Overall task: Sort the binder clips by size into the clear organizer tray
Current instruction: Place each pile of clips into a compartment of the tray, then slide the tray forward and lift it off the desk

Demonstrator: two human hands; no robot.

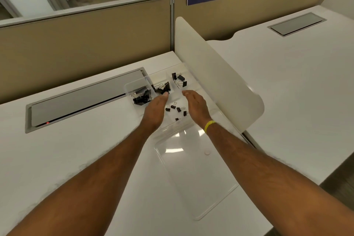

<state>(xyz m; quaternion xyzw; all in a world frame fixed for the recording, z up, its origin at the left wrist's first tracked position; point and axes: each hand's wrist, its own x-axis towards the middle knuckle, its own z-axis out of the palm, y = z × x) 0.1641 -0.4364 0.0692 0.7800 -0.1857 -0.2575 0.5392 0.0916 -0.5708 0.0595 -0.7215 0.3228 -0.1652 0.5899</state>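
The clear organizer tray [134, 83] lies on the white desk against the divider panel. Its left compartment holds several large black binder clips [141, 97]. The middle compartment has medium clips [163, 87], and the far right one has more clips [179, 79]. Several small clips [175, 109] lie in the near compartment between my hands. My left hand [156, 110] hovers over the tray with relaxed fingers, its tips near the medium clips. My right hand [195, 104], with a yellow wristband, is held open on edge beside the small clips. Neither hand holds anything.
A clear flat lid [193, 170] lies on the desk in front of the tray. A grey cable hatch [80, 99] is set into the desk to the left. The cream divider panel [214, 74] rises right of the tray, with another desk beyond it.
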